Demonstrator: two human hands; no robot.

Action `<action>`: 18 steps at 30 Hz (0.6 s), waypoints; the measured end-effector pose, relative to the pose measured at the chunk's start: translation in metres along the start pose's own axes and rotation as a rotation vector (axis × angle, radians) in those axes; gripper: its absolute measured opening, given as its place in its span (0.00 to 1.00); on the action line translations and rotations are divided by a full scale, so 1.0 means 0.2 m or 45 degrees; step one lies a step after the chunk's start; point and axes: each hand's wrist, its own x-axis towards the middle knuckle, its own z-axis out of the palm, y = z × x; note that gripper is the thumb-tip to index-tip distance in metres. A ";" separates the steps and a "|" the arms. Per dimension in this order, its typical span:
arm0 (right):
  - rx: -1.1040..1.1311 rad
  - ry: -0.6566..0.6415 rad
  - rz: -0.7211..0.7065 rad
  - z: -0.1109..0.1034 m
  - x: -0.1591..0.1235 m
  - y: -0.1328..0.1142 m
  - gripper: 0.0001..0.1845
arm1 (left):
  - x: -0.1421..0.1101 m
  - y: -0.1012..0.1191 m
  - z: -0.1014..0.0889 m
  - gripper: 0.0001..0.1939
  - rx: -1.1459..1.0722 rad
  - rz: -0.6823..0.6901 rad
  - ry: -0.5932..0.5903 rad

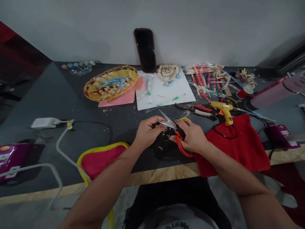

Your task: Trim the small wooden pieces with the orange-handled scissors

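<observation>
My right hand (pixel 192 135) grips a pair of scissors (pixel 179 143) with red-orange handles, their blades spread apart and pointing up and left. Beside the blades, my left hand (pixel 152 128) is closed in a pinch. A small pale bit seems to sit at its fingertips, between the blades, too small to name. Tiny pale scraps (pixel 164 136) lie on the dark table under both hands. Just beyond them rests a pair of pruning shears (pixel 200 110) with red and white handles.
A wicker basket (pixel 89 92) with pale pieces and blue strands stands back left. A phone (pixel 145 49) leans on the wall behind a white board (pixel 143 103). A yellow glue gun (pixel 222 109) lies by a red cloth (pixel 240 146); a pink bottle (pixel 276 90) stands far right.
</observation>
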 end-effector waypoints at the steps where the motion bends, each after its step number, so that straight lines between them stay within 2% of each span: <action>1: -0.014 0.002 0.007 0.00 0.00 0.00 0.30 | 0.00 0.00 0.00 0.06 0.055 0.007 0.010; 4: -0.066 0.022 0.020 0.00 0.00 0.00 0.31 | 0.00 0.01 -0.01 0.05 0.145 0.044 0.013; 11: -0.121 0.088 -0.070 0.01 0.01 0.00 0.37 | 0.00 0.01 -0.01 0.02 0.075 0.050 -0.092; 18: -0.051 0.036 -0.077 0.02 0.01 0.02 0.35 | 0.01 0.02 0.00 0.04 0.148 0.043 -0.084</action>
